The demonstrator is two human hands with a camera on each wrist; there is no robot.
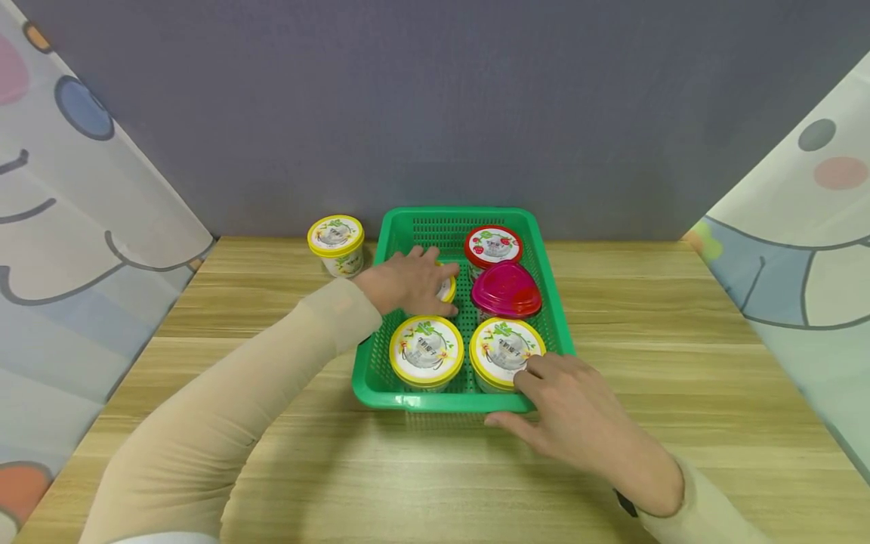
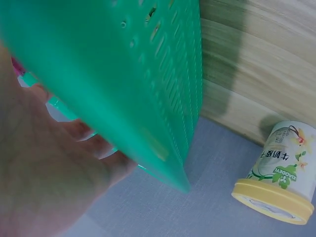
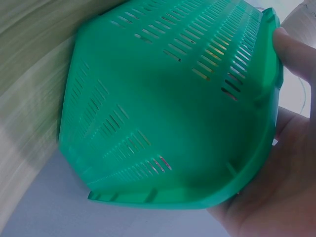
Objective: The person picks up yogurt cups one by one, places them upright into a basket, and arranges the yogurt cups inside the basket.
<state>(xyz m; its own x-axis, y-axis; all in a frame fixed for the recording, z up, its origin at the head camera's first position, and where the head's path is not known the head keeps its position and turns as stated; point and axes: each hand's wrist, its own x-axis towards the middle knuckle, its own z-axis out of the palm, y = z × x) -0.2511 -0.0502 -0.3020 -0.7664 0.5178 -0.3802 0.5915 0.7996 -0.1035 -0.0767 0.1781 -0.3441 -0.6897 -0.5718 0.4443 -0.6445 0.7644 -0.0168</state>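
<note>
A green plastic basket (image 1: 435, 402) stands on the table with several lidded tubs in it. My left hand (image 1: 408, 281) reaches over its left side with fingers spread above a yellow-lidded tub (image 1: 446, 289), mostly hidden beneath the palm. At the front right corner, my right hand (image 1: 578, 408) grips the basket rim, thumb outside and fingers curled over the edge beside another yellow-lidded tub (image 1: 503, 349). A third yellow-lidded tub (image 1: 426, 355) sits front left in the basket. Behind on the right are a pink-red rounded triangular lid (image 1: 506, 291) and a red-lidded tub (image 1: 494, 245).
One more yellow-lidded tub (image 1: 337, 243) stands on the wooden table (image 1: 680, 363), left of the basket near the back. A grey wall (image 1: 435, 113) rises right behind the basket. Printed cartoon panels (image 1: 802, 227) border both sides.
</note>
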